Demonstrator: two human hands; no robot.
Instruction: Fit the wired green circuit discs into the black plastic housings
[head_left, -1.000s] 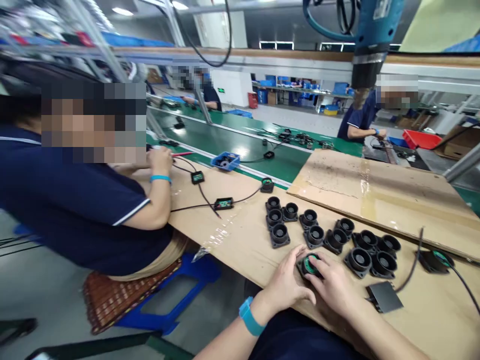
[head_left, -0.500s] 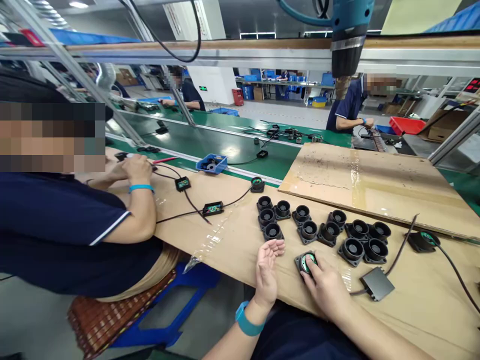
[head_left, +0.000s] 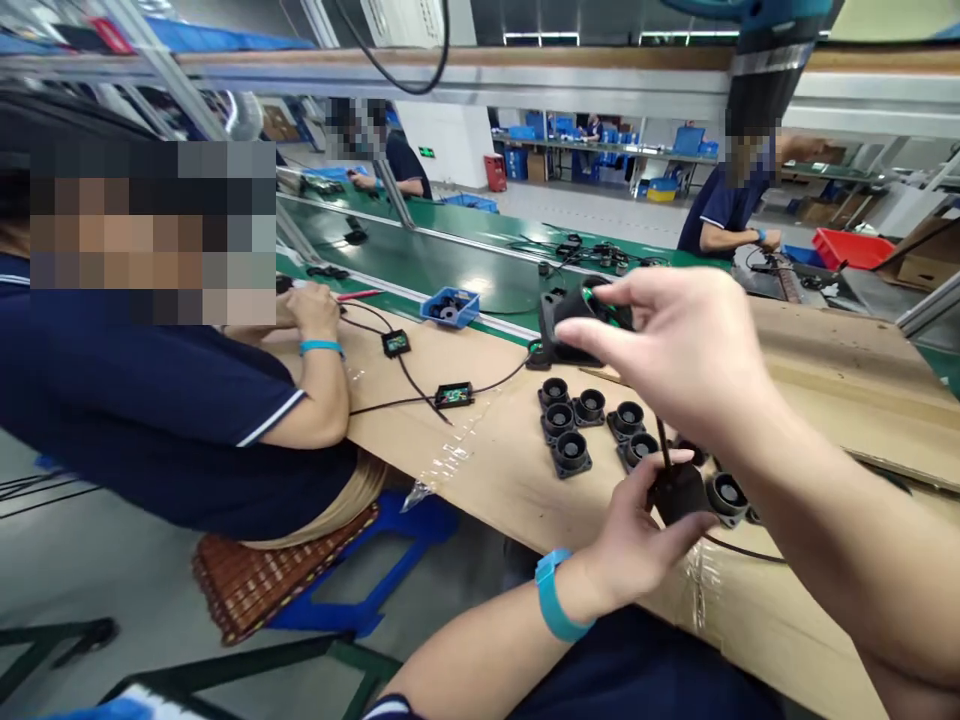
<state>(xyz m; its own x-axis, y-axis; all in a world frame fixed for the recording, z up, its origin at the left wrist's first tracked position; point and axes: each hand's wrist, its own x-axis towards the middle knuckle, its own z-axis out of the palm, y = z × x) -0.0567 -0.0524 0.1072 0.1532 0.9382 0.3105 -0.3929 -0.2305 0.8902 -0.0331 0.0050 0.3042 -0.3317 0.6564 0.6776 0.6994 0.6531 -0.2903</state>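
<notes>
Plastic is my guess for the black flanged housing (head_left: 571,306), so I judge it light and stiff, its smooth wall perhaps a little slippery. It is up off the cardboard (head_left: 495,490), in the air, higher than my left hand (head_left: 622,530). The round wall or the square flange looks the safest hold; the green board (head_left: 587,294) showing at its mouth seems the fragile bit, best left unpressed. My right hand (head_left: 679,340) has thumb and fingers parted about as wide as the housing, pinching it, with a fingertip close by the green; whether it touches that, I cannot tell. My left hand, lower and nearer me, grips a flat black box (head_left: 681,495) between thumb and curled fingers. I take the box to be light and rigid too, easiest held by its edges. A dark cable (head_left: 663,440) rises from the box and passes behind my right hand; its upper end is hidden. It looks bendy, and I would not tug on it.
</notes>
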